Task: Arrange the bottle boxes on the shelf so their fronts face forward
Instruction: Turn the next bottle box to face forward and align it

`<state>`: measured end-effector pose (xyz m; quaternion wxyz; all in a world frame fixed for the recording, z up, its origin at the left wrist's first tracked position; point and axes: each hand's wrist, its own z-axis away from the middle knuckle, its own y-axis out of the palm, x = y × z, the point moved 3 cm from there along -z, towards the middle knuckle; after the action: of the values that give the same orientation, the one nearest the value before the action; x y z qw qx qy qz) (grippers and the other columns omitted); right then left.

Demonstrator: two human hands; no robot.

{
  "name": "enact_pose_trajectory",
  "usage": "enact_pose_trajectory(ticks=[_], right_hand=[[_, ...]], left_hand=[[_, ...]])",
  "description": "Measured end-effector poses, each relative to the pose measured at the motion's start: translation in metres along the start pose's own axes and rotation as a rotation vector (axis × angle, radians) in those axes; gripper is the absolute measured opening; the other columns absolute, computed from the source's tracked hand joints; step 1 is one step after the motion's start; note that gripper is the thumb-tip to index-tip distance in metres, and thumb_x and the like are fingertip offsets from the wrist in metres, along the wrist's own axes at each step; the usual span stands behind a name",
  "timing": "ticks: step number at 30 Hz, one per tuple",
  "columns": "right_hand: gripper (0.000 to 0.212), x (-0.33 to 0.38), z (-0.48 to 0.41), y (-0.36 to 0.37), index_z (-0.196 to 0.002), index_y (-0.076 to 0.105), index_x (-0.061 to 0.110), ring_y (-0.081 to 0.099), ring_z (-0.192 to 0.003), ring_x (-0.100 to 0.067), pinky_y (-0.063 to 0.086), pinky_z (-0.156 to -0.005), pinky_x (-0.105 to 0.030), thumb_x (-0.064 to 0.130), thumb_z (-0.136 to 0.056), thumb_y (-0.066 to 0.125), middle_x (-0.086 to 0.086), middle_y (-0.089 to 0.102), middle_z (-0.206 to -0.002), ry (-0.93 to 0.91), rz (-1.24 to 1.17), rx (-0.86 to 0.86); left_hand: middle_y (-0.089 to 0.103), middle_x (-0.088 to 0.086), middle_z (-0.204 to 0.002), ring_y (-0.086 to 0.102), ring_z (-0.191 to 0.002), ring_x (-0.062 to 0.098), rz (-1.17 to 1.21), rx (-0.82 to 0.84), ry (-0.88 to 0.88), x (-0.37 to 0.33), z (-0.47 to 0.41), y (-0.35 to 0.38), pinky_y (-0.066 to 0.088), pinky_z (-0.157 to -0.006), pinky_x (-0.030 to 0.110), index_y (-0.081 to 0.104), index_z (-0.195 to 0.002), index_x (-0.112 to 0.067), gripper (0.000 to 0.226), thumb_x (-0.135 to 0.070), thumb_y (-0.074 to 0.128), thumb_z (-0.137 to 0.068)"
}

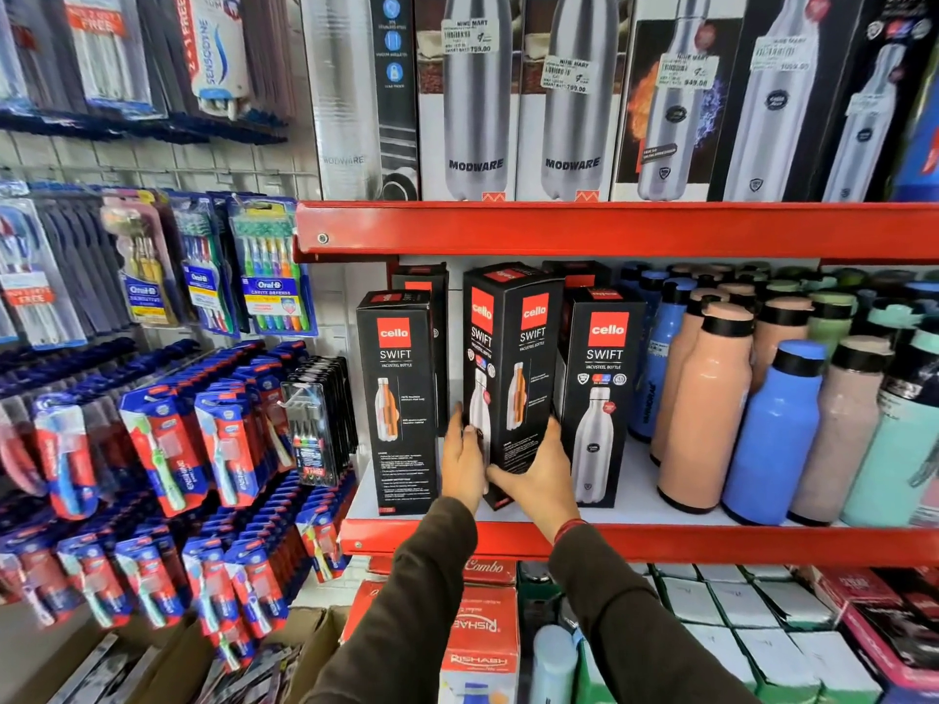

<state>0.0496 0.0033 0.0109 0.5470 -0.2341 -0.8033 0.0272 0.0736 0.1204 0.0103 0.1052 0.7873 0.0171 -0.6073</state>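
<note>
While both hands gripped it low down, the middle box (pixel 513 368) stood turned corner-forward on the white shelf board (pixel 640 480), showing two faces at once. The left hand (pixel 461 462) lay against its left face with fingers stretched upward; the right hand (pixel 541 475) wrapped the lower right face, thumb across the front corner, fingers curled round the far edge. The box's base sat near the red front lip (pixel 711 543). On its left, the left box (pixel 399 401) showed its printed-text side, a narrow gap between them filled by the left hand. On its right, the right box (pixel 599 398) faced front, just beside the turned box. More boxes stood behind. Bare board lay in front of the right box, and loose bottles (pixel 772 429) crowded the shelf further right.
</note>
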Motion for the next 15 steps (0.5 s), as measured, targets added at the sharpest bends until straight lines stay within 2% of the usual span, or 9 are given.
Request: enact_pose_trajectory(ticks=[2, 4, 6, 8, 11, 15], right_hand=[[0.109, 0.002, 0.001, -0.001, -0.147, 0.024, 0.023, 0.047, -0.133, -0.013, 0.040, -0.111, -0.031, 0.042, -0.056, 0.082, -0.001, 0.050, -0.141, -0.038, -0.004, 0.025], [0.118, 0.003, 0.002, -0.001, -0.154, 0.006, 0.019, 0.030, -0.145, -0.014, 0.025, -0.116, -0.026, 0.035, -0.066, 0.082, -0.003, 0.031, -0.156, -0.040, 0.028, 0.077], [0.116, 0.001, 0.003, -0.001, -0.154, -0.007, 0.019, 0.014, -0.150, -0.015, 0.014, -0.117, -0.024, 0.028, -0.076, 0.078, -0.003, 0.013, -0.163, -0.031, 0.077, 0.144], [0.108, -0.004, 0.005, -0.001, -0.154, -0.011, 0.021, 0.007, -0.152, -0.015, 0.011, -0.119, -0.027, 0.023, -0.083, 0.071, -0.002, 0.004, -0.165, -0.041, 0.117, 0.207], [0.094, -0.007, 0.005, 0.000, -0.154, -0.008, 0.020, 0.008, -0.152, -0.017, 0.014, -0.122, -0.033, 0.016, -0.091, 0.060, -0.006, 0.004, -0.165, -0.053, 0.164, 0.238], [0.084, -0.010, 0.003, 0.003, -0.155, -0.004, 0.022, 0.026, -0.148, -0.022, 0.024, -0.121, -0.037, 0.009, -0.094, 0.051, -0.009, 0.022, -0.162, -0.074, 0.229, 0.240]], left_hand=[[0.036, 0.008, -0.155, 0.033, -0.141, 0.015, -0.008, -0.001, -0.034, 0.001, -0.003, 0.002, 0.022, -0.109, 0.021, 0.029, -0.150, -0.013, 0.047, -0.014, 0.031, -0.104], [0.038, 0.008, -0.152, 0.034, -0.139, 0.016, -0.019, -0.003, -0.039, 0.004, -0.003, 0.002, 0.023, -0.109, 0.022, 0.029, -0.149, -0.012, 0.046, -0.013, 0.031, -0.103], [0.043, 0.006, -0.144, 0.036, -0.136, 0.017, -0.055, -0.028, -0.046, 0.011, -0.003, -0.001, 0.025, -0.107, 0.022, 0.031, -0.148, -0.011, 0.045, -0.013, 0.033, -0.103], [0.047, 0.007, -0.139, 0.042, -0.135, 0.023, -0.096, -0.061, -0.054, 0.017, -0.003, -0.004, 0.028, -0.105, 0.024, 0.036, -0.144, -0.011, 0.042, -0.014, 0.036, -0.102], [0.053, 0.007, -0.125, 0.050, -0.124, 0.027, -0.111, -0.083, -0.057, 0.021, 0.002, -0.005, 0.033, -0.100, 0.026, 0.040, -0.139, -0.011, 0.038, -0.014, 0.040, -0.101], [0.055, 0.000, -0.115, 0.053, -0.110, 0.020, -0.122, -0.117, -0.005, 0.019, 0.007, -0.006, 0.034, -0.092, 0.023, 0.043, -0.134, -0.012, 0.035, -0.013, 0.044, -0.099]])
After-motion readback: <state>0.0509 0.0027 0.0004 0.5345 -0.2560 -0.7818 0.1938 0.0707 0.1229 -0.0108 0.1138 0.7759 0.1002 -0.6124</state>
